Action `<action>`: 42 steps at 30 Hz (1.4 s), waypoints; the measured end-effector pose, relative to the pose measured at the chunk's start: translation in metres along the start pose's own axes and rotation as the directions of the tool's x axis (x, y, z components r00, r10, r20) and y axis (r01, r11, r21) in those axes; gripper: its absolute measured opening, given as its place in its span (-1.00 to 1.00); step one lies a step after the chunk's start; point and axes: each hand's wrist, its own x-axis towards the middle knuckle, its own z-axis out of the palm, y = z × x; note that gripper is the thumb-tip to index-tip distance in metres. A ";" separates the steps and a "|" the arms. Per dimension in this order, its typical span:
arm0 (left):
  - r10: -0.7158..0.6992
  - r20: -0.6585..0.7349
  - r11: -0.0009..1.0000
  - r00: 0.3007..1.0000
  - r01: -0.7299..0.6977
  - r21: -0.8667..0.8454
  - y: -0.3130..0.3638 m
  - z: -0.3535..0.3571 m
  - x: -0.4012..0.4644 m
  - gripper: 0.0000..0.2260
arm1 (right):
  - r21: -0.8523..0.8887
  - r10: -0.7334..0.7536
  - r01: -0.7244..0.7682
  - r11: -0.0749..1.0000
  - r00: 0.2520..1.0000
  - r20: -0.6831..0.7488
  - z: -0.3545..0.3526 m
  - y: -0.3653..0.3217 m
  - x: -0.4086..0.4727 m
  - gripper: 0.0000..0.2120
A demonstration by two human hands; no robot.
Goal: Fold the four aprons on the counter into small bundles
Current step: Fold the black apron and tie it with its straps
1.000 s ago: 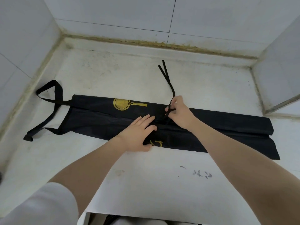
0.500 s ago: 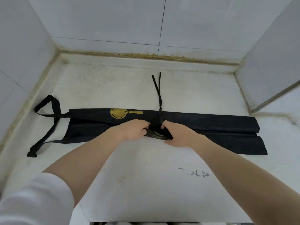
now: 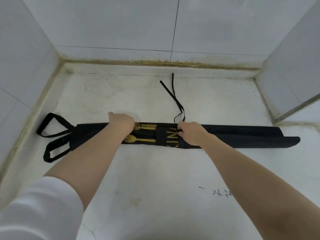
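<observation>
Black apron (image 3: 242,137), folded into a long narrow strip, lies across the white counter (image 3: 155,179). Left hand (image 3: 122,122) and right hand (image 3: 191,133) both grip its far edge, fingers curled. Soft, light, floppy cloth; best held along folded edges.

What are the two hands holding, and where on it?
Both hold the folded black apron by its far long edge: left hand near the neck-strap end, right hand mid-length by the waist ties.
</observation>
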 end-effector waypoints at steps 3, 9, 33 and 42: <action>-0.030 -0.131 0.999 0.991 0.035 0.036 0.008 0.006 0.007 -0.83 | -0.097 0.031 -0.032 0.995 1.000 -0.004 0.011 -0.005 0.007 -0.75; 0.063 -0.607 0.838 0.792 -0.372 -0.398 0.027 0.050 0.027 -0.78 | -0.114 0.031 -0.017 0.993 0.992 0.124 0.000 -0.004 0.022 -0.73; 0.227 -0.765 0.825 0.603 -0.536 -0.177 0.006 0.059 0.068 -0.64 | 0.067 0.200 -0.189 0.980 0.948 -0.247 0.024 0.003 0.036 -0.80; 0.218 -0.796 0.906 0.565 -0.421 -0.051 -0.051 0.075 0.075 -0.73 | 0.001 0.234 -0.240 0.971 0.948 -0.217 0.021 0.011 0.033 -0.82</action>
